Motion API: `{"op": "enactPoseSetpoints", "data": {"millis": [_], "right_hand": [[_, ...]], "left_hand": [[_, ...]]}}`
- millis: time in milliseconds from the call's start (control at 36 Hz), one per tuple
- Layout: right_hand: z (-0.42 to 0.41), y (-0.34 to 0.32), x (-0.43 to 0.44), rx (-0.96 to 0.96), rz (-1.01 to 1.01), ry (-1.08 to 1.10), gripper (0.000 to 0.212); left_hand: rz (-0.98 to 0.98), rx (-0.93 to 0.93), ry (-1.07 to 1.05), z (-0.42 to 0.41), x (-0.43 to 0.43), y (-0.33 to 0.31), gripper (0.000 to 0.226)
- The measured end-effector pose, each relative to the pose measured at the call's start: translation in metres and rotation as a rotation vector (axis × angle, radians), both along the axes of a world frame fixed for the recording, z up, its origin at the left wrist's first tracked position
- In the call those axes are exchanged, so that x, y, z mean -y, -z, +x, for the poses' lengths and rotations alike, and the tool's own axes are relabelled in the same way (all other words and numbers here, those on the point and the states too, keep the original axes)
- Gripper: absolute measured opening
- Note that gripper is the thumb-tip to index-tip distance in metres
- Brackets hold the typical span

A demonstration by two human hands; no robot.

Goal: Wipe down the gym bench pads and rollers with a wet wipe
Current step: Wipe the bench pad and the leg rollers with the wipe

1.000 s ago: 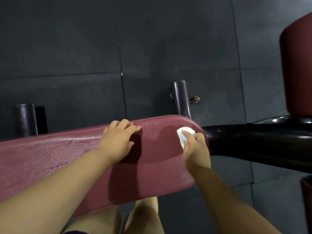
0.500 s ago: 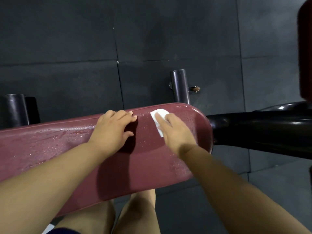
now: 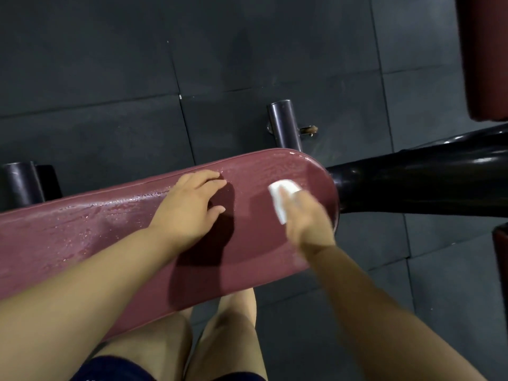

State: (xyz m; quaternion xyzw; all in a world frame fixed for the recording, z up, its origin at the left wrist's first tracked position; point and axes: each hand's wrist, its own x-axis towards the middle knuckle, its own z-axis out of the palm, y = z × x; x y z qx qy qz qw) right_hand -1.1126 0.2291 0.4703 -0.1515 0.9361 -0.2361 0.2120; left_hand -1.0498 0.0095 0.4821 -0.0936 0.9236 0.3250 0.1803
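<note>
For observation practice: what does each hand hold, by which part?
Right hand presses folded white wet wipe, over its near half, onto maroon padded bench; left hand rests there, holding nothing.

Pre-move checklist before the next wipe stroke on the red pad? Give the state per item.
1. Wet wipe sits under the right hand, on the bench pad: ok.
2. Right hand's grip on the wipe: cannot tell, motion-blurred.
3. Left hand rests on the pad, apart from the wipe: ok.
4. Pad's left stretch shows wet streaks: ok.
5. Pad's rounded end by the black frame tube fully wiped: cannot tell.
</note>
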Motion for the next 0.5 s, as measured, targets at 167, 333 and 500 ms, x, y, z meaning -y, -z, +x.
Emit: {"op": "enactPoseSetpoints", "data": {"millis": [167,333,500], "right_hand": [[0.003,0.005,-0.001,-0.084,0.152,0.737,0.022],[0.055,0.012,0.007,-0.092,0.137,-0.434,0.044],[0.006,0.002,-0.048,-0.155,0.166,0.484,0.029]], "left_hand": [[-0.077,0.032,0.115,0.013,-0.006,0.010,0.060],[-0.153,0.068,0.257,0.018,-0.005,0.014,0.071],[-0.231,0.053,0.313,0.019,-0.007,0.015,0.072]]}}
